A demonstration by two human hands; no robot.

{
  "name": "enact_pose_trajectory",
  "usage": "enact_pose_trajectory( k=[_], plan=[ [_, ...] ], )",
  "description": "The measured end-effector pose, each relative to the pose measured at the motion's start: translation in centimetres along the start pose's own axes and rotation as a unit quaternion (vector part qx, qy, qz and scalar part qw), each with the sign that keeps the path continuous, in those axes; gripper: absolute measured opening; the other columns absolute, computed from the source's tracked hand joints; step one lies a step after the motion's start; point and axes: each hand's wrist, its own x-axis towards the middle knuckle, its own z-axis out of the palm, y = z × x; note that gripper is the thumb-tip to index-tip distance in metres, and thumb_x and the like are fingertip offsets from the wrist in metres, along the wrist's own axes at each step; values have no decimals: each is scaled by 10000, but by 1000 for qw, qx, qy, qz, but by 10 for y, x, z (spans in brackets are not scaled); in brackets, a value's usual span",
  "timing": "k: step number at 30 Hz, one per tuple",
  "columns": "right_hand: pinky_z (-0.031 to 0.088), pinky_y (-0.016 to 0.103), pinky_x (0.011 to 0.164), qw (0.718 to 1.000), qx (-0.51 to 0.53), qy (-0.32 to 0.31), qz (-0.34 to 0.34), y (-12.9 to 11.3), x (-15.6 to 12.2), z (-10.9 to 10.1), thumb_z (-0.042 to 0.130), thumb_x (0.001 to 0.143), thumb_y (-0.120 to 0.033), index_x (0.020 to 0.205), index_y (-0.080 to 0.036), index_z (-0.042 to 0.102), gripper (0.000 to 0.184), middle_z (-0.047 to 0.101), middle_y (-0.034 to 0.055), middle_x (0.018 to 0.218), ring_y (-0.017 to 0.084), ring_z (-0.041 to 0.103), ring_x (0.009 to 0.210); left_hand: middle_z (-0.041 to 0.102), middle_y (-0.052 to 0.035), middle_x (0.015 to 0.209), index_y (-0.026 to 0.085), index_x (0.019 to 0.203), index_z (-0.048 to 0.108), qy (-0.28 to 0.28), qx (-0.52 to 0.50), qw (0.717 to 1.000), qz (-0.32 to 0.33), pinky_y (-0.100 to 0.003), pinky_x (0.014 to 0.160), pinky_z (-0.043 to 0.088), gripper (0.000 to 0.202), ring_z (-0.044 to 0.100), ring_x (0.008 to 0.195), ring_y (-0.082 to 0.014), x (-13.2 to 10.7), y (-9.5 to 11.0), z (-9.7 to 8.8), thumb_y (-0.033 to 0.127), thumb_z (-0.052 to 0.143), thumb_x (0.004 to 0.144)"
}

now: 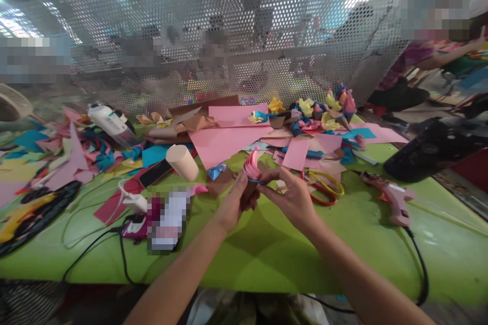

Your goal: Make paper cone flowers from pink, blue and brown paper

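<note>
A small paper ice cream cone (251, 165) with a pink pleated swirl, a blue rim and a brown base is held upright over the middle of the table. My left hand (233, 204) is closed around its brown base, thumb on the front. From the other side, my right hand (293, 197) pinches at the blue rim with thumb and forefinger; the exact edge between the fingertips is partly hidden. Just beyond lie brown paper and a scrap of blue foil (217, 171). Scissors (324, 186) with red and yellow handles rest beyond my right hand.
A pink glue gun (392, 197) with a black cord lies at right, near a black cylinder (427, 150). A phone (170, 221), power strip (133, 227) and cardboard tube (182, 162) sit at left. Several paper cones (347, 103) and pink sheets (229, 142) line the back by a perforated screen.
</note>
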Motion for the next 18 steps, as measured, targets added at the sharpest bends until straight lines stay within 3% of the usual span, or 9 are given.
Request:
enact_pose_trajectory(
  k=[9,18],
  plan=[
    [526,313,715,999,-20,13,-30,1,0,0,700,852,-214,832,-236,693,30,737,19,798,201,684,761,578,30,690,193,903,628,-16,-20,1000,8,-211,478,382,565,447,552,-93,3,-4,-4,705,757,703],
    [513,307,702,999,-25,24,-13,0,0,-1,705,838,-214,813,-234,685,38,731,13,783,194,674,744,598,18,681,192,903,629,-6,0,1000,6,-215,472,359,569,466,541,-96,4,-5,-4,712,748,707]
  ],
)
